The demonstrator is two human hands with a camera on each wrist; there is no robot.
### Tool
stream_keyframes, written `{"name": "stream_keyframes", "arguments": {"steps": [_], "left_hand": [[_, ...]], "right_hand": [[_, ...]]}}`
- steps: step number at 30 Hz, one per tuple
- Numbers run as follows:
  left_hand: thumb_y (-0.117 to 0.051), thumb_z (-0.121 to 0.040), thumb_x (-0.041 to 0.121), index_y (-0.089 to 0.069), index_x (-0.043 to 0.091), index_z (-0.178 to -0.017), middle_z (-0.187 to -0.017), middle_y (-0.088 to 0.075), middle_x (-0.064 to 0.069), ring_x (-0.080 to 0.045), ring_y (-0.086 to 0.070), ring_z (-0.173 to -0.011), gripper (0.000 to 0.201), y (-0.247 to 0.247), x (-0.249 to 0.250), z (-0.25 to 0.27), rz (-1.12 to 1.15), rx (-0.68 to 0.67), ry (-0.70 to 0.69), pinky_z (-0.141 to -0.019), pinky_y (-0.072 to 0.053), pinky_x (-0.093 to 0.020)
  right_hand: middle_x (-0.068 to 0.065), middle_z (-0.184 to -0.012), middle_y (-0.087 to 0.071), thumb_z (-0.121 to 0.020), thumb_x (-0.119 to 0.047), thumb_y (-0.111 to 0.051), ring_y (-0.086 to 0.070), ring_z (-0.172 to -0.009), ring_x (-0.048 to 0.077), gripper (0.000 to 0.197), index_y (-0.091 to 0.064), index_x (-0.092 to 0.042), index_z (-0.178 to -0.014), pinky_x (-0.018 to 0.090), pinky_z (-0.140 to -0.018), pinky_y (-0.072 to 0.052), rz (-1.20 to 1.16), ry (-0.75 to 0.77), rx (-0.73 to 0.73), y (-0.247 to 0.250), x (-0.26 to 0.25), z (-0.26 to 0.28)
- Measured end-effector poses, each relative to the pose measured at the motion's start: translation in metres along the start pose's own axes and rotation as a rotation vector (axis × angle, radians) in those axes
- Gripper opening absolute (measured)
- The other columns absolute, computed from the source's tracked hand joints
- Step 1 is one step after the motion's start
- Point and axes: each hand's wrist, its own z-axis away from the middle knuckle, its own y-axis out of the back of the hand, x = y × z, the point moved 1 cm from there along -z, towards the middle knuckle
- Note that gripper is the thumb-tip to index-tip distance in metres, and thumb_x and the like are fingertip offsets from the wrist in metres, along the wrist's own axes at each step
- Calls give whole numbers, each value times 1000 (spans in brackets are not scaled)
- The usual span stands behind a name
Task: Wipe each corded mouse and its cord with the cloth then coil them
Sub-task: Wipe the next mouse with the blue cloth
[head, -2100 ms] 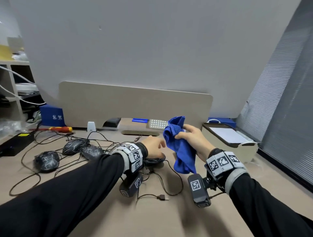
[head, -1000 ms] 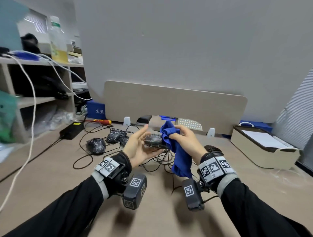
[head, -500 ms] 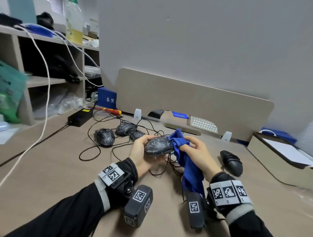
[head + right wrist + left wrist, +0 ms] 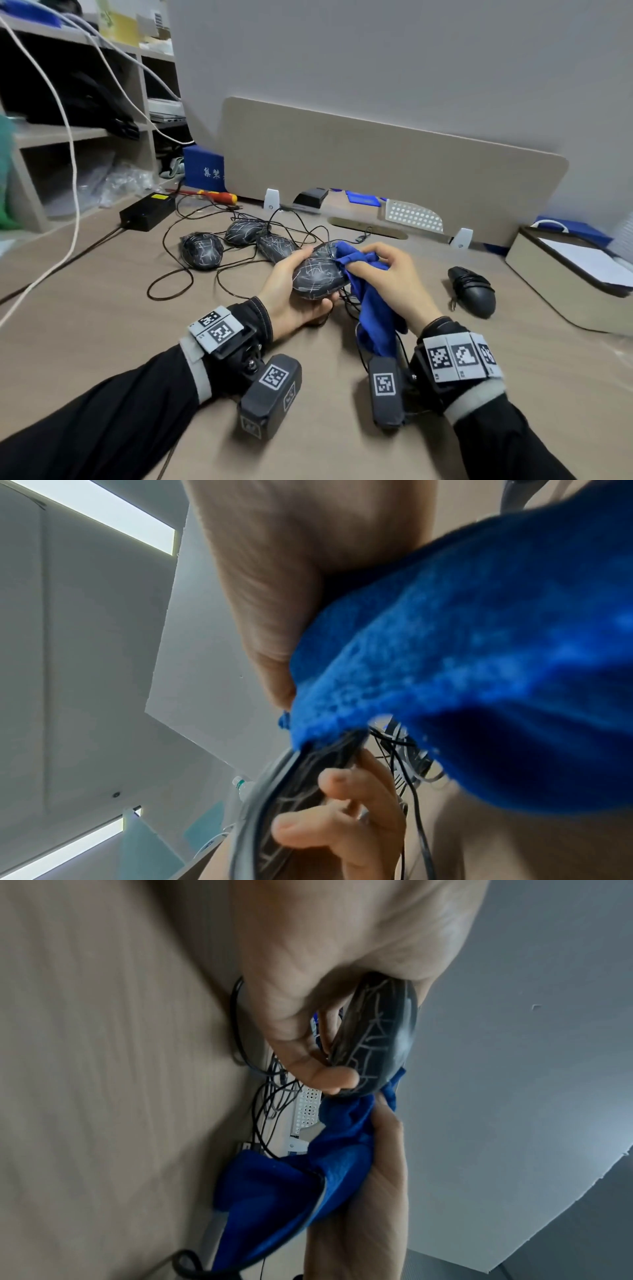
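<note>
Left hand (image 4: 294, 294): cradles the scribbled mouse (image 4: 318, 275) from below and behind, palm up, fingers (image 4: 329, 1080) curled under its belly, thumb along the far edge; held clear of the bench (image 4: 102, 342)
Right hand (image 4: 394, 277): fingers closed on a bunch of the blue cloth (image 4: 370, 308), pressing the wad against the mouse's right end; the rest of the cloth hangs down toward the wrist
Long axis: the mouse lies roughly left to right across the body, tilted up at the far right, so a wipe would run along it from the cloth side toward the left palm (a judgement, not a thing seen)
Cord (image 4: 349, 305): drops from the mouse between the hands; tangled with others below
Nearer hand: the right, already touching
Waiting: three marked mice (image 4: 202, 250) among loose cords, far left; one plain black mouse (image 4: 472, 291) lies at the right, its cord wrapped round it
</note>
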Motion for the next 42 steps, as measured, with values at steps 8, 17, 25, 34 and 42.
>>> {"name": "stream_keyframes", "arguments": {"steps": [8,17,25,34,42], "left_hand": [[-54,-92,33,-65,10,-101,-85,-64,-11,-24,-55,-68,27,-1,-1,0,21,-39,-79,-46,-42,-25],[-54,-89,37,-66,16,-93,-88,-67,-4,-17,-61,-72,24,4,1,-9,3,40,-170,-57,-50,-26],[-55,-92,31,-64,8,-94,-81,-64,-15,-26,-56,-63,25,11,12,-7,40,66,-275,-45,-44,-25],[-50,-89,28,-60,0,-103,-88,-62,-22,-32,-59,-71,33,9,6,-4,29,-23,-164,-53,-49,-29],[-45,-89,28,-60,5,-100,-94,-59,-17,-29,-56,-76,30,7,-1,-6,-27,-51,-113,-67,-47,-35]], "right_hand": [[-4,-80,-70,-88,-9,-70,-62,-75,6,8,-73,-17,-88,24,-74,-49,93,103,35,-1,-5,2],[2,-74,-68,-79,-4,-76,-62,-67,10,8,-69,-8,-81,18,-66,-50,-107,32,-199,4,-36,16],[2,-82,-67,-88,-12,-70,-59,-74,12,5,-71,-16,-86,31,-75,-49,468,-337,-689,10,1,13],[12,-88,-67,-91,-6,-67,-59,-84,22,14,-66,-6,-104,24,-65,-47,105,-292,217,33,32,-8],[-8,-89,-70,-89,-1,-68,-63,-82,-2,23,-69,-21,-98,13,-74,-48,-86,96,279,22,-1,-2]]}}
